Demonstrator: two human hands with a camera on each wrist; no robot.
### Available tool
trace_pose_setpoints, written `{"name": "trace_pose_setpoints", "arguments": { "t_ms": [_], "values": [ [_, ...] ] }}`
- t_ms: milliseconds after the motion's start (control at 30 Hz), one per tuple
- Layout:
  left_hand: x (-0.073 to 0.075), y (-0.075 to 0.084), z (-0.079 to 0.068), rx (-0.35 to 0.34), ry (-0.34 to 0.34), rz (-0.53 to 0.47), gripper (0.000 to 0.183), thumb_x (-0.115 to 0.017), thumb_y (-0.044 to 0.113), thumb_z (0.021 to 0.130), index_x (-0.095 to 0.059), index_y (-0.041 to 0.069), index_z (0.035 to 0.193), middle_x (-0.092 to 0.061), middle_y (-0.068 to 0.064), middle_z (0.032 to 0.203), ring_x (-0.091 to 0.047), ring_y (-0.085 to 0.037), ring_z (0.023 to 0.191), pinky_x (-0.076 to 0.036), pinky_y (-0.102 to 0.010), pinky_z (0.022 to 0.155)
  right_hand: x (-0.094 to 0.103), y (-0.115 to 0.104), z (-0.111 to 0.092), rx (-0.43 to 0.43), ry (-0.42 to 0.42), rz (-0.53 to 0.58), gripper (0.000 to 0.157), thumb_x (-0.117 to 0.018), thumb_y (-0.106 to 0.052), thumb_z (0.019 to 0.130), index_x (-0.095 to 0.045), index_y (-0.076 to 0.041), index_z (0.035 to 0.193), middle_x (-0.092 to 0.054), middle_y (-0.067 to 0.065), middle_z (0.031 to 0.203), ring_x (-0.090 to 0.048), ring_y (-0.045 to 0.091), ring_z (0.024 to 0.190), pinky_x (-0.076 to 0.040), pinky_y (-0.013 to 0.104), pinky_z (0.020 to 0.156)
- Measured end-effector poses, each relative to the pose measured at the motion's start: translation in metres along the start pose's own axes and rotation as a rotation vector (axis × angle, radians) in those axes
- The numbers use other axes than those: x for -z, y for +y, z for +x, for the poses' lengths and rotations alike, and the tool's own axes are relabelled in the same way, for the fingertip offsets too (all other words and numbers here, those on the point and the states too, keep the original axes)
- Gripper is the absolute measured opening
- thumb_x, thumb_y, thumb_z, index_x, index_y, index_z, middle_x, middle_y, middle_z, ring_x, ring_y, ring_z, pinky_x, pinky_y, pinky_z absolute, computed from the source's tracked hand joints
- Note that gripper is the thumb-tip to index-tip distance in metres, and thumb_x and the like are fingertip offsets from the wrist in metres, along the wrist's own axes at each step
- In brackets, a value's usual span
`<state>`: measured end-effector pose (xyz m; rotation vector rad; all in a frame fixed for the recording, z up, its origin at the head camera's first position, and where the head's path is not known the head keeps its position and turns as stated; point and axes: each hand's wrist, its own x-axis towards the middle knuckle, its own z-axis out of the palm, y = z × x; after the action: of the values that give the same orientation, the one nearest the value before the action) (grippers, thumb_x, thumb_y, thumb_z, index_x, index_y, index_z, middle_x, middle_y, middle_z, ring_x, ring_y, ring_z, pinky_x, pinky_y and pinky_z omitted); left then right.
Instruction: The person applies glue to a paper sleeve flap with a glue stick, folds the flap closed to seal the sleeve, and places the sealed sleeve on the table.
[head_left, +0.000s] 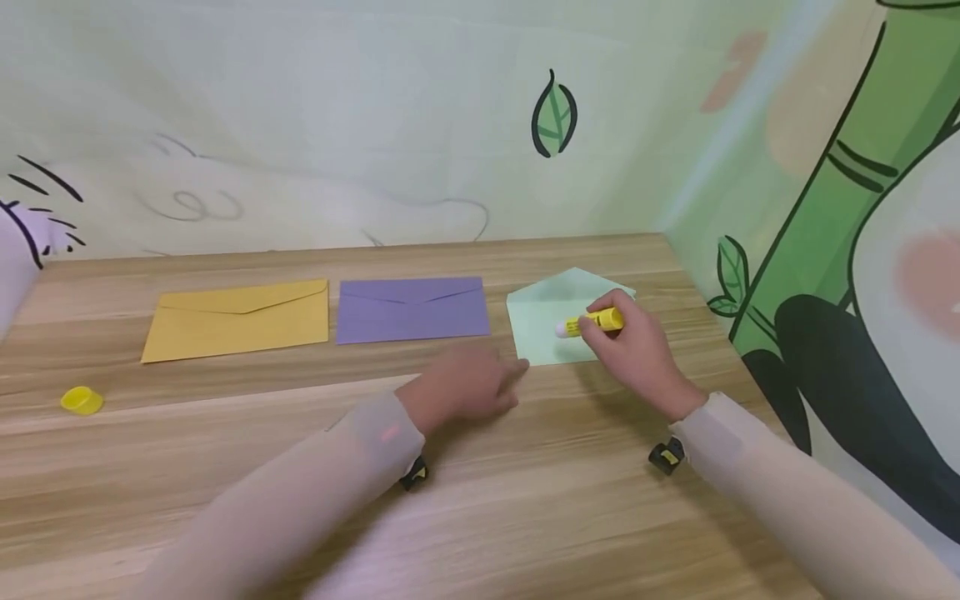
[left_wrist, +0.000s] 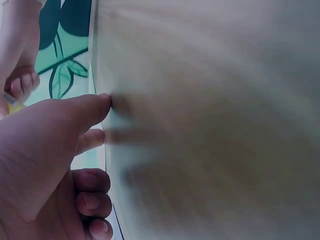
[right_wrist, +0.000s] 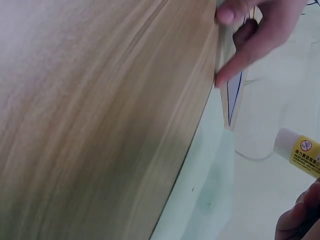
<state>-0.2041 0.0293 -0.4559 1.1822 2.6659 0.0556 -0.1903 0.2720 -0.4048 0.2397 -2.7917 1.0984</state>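
A pale green envelope (head_left: 542, 329) lies on the right of the table, its pointed flap opened away from me. Above it my right hand (head_left: 641, 357) grips an uncapped yellow glue stick (head_left: 609, 319), whose white end points left. In the right wrist view the glue stick (right_wrist: 304, 154) is apart from the envelope (right_wrist: 202, 165). My left hand (head_left: 465, 385) touches the envelope's near left corner with a straight index finger. Its other fingers are curled in the left wrist view, and the thumb (left_wrist: 90, 109) reaches to the tabletop.
A purple envelope (head_left: 412, 315) and a yellow envelope (head_left: 240, 323), both with flaps down, lie in a row left of the green one. The yellow cap (head_left: 82, 401) sits at the far left. A printed wall (head_left: 337, 125) borders the wooden table (head_left: 562, 517) at the back and right.
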Motion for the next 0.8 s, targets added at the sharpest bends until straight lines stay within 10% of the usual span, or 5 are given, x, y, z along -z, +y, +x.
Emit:
{"name": "trace_pose_setpoints", "arguments": {
  "t_ms": [600,800],
  "values": [
    [-0.011,0.026,-0.067,-0.098,0.036,0.008,0.062,-0.051,0.059,0.098,-0.051,0.019,0.146,-0.069,-0.004,0.097,-0.066,-0.022,0.088,-0.051,-0.040,0.077,-0.002,-0.007,0.001,-0.030,-0.023,0.023,0.024,-0.064,-0.027,0.096,-0.060,-0.008,0.111,-0.065,0.011,0.095,-0.057,0.024,0.074,-0.050,0.031,0.059],
    [-0.008,0.030,-0.073,-0.181,0.120,0.002,0.035,-0.053,0.052,0.099,-0.065,0.020,0.105,-0.062,0.005,0.078,-0.061,-0.016,0.071,-0.048,-0.036,0.066,-0.004,-0.010,0.004,-0.038,-0.037,0.022,0.024,-0.063,-0.026,0.097,-0.060,-0.008,0.113,-0.065,0.012,0.100,-0.058,0.025,0.075,-0.052,0.031,0.059]
  ]
}}
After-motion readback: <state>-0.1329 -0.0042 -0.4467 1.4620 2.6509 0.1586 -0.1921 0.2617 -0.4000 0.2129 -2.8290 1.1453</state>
